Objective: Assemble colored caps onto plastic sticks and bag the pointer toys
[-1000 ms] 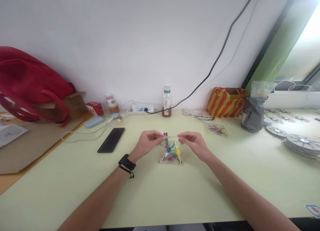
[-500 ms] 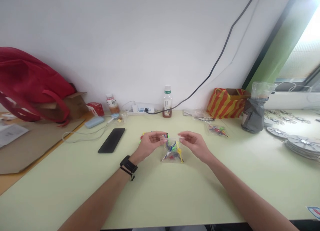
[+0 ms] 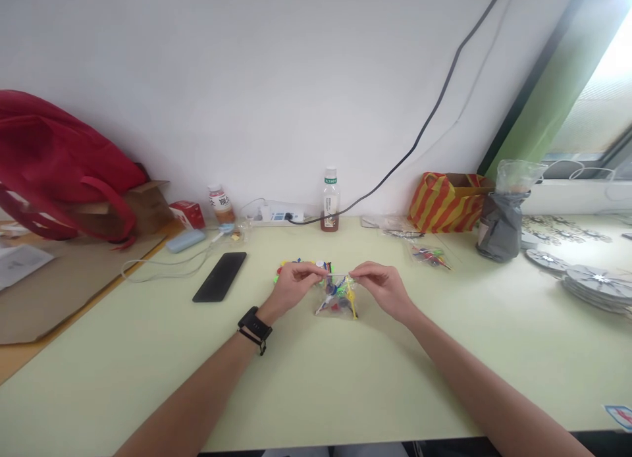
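From here I see the left hand [image 3: 296, 284] and the right hand [image 3: 386, 287] each pinching one end of the top edge of a clear bag [image 3: 337, 305], presumably so the strip stays straight between them. The bag hangs over the middle of the bench [image 3: 316, 391], coloured pieces sagging inside; I can't tell whether its bottom touches. More loose pieces [image 3: 320, 265] lie just beyond the left hand, and the phone [image 3: 220, 277] sits off to the left, likely for elbow room.

The left hand [image 3: 295, 287] hides partly the colourful pieces [image 3: 320, 265]. The view's left edge cuts the red backpack [image 3: 64, 154]. Things [image 3: 351, 300] inside the bag [image 3: 340, 314] are too small to tell.
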Tool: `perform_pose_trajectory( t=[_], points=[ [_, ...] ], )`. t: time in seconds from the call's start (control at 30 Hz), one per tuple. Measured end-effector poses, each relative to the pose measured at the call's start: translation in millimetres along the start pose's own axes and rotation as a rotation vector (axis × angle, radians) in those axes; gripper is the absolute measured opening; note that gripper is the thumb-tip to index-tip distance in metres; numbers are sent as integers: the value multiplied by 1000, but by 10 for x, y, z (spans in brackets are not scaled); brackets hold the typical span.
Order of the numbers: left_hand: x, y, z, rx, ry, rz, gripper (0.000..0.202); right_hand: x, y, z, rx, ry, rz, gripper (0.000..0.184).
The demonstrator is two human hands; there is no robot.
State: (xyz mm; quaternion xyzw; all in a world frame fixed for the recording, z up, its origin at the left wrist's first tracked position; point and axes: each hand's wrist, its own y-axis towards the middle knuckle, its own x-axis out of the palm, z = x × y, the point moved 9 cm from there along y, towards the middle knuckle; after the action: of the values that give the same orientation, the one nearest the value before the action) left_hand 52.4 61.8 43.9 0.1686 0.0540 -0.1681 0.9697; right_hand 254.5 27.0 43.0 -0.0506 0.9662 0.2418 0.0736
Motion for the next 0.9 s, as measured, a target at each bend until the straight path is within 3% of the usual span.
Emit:
perform_pose_trajectory(
  t=[0.13,0.27,0.4,0.5,0.63,0.9],
  points=[
    [29,-16,-34,-27,-20,4,18,-1,-17,-133,-92,-129,-10,21],
    [92,-12,-64,-26,11,-39,33,19,2,-135,-6,-153,-73,23],
    [134,-20,62,72,256,-102,24,68,25,-125,70,-192,-190,22],
    [173,-45,155,116,394,-133,21,42,37,-142,92,-201,-185,21],
    [204,-66,156,97,322,-118,22,37,32,-192,77,-225,-159,22],
    [218,-57,155,61,243,-101,26,86,-6,-179,109,-215,-239,30]
  ],
)
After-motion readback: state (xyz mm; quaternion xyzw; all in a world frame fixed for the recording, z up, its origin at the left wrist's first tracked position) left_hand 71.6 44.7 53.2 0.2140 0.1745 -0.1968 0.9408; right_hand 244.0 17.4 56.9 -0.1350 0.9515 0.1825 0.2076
